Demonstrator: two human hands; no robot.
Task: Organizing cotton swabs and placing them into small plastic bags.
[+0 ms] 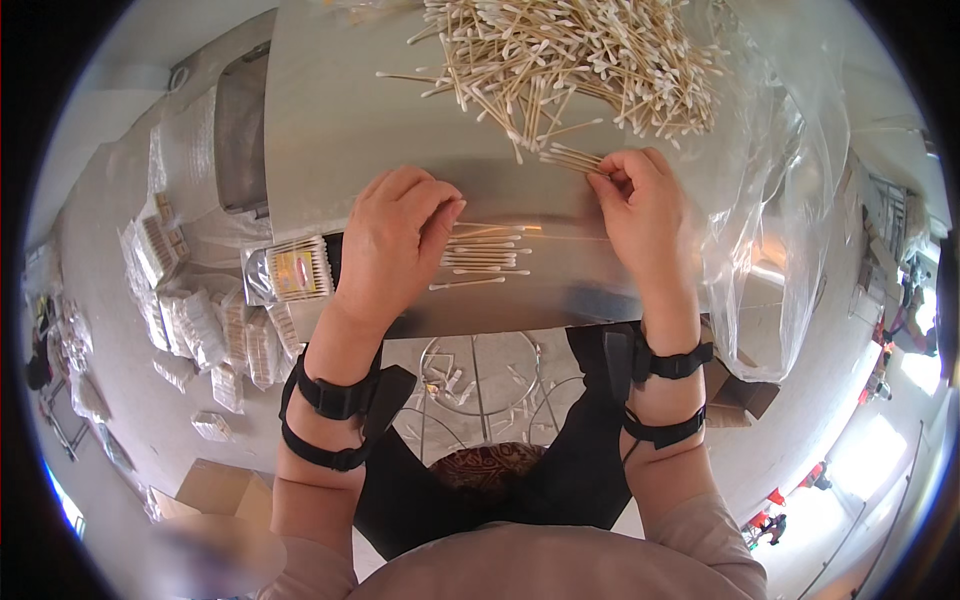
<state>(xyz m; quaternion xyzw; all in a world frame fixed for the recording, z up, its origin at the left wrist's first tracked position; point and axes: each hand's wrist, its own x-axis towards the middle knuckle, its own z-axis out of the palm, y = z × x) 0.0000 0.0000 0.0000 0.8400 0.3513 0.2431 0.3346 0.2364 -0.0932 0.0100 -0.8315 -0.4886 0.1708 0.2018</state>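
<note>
My right hand pinches a few cotton swabs between thumb and fingers, their white tips pointing left. Just beyond it lies a big loose heap of cotton swabs with wooden sticks. My left hand hovers over the metal tabletop with its fingers drawn together; whether anything is between them is hidden. Beside and partly under that hand, a row of loose cotton swabs lies side by side near the table's front edge. One swab sits slightly apart, closest to me.
A filled clear packet of swabs rests at the table's left edge. Many packed bundles are piled to the left. Clear plastic sheeting hangs over the right side. Cardboard boxes stand low on both sides.
</note>
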